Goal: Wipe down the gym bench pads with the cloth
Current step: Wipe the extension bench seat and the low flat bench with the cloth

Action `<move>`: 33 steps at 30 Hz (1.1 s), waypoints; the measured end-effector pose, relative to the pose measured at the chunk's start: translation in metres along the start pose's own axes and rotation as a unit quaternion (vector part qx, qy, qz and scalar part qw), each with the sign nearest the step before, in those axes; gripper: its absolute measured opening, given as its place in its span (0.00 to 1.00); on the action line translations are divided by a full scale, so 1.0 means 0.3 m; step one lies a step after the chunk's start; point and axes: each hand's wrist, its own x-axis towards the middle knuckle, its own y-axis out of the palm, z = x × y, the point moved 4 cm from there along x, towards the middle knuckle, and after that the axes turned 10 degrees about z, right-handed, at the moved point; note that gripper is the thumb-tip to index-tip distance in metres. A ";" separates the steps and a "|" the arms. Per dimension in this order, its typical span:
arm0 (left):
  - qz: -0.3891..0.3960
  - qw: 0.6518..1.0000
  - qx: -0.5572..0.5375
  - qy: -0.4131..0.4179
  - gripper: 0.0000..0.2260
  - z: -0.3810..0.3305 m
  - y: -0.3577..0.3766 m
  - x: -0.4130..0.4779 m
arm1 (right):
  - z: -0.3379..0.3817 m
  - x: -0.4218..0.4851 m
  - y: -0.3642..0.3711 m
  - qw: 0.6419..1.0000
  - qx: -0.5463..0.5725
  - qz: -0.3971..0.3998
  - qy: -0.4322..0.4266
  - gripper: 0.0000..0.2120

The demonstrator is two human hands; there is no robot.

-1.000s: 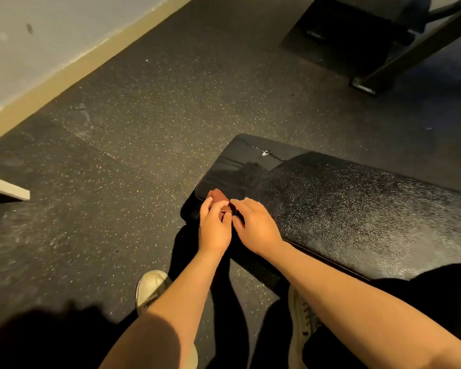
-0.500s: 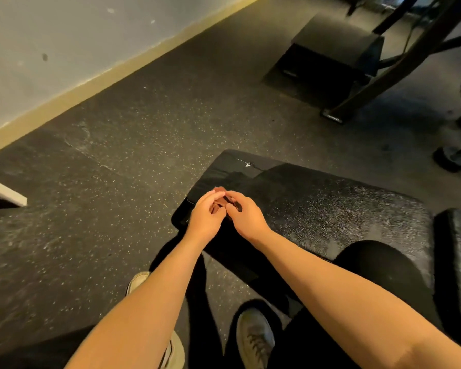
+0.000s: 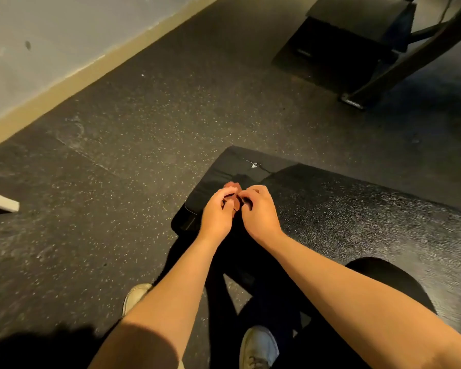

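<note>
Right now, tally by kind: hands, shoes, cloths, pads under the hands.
Hands: 2, left hand and right hand
Shoes: 2, left shoe and right shoe
Cloth: 1, reddish cloth pinched by both hands
Pad: 1, black bench pad
Total: 6

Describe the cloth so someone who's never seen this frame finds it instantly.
Start at the black bench pad filling the lower right. At its left end the left hand and right hand meet, the cloth bunched between their fingers. It is the only reddish-brown thing there.
</note>
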 end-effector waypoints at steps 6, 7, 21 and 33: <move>-0.028 0.998 -0.043 -0.019 0.20 -0.010 -0.005 0.108 | -0.006 0.095 0.030 0.995 -0.013 0.014 -0.094 0.15; -0.033 0.998 -0.043 -0.023 0.20 -0.005 -0.011 0.130 | -0.009 0.116 0.044 0.995 -0.015 0.029 -0.097 0.16; 0.011 0.990 0.143 -0.009 0.19 0.103 0.020 0.308 | -0.109 0.254 -0.066 0.980 -0.189 0.000 -0.064 0.20; -0.020 0.994 0.094 -0.048 0.22 0.131 0.006 0.389 | -0.093 0.285 0.020 0.958 -0.234 0.060 -0.152 0.17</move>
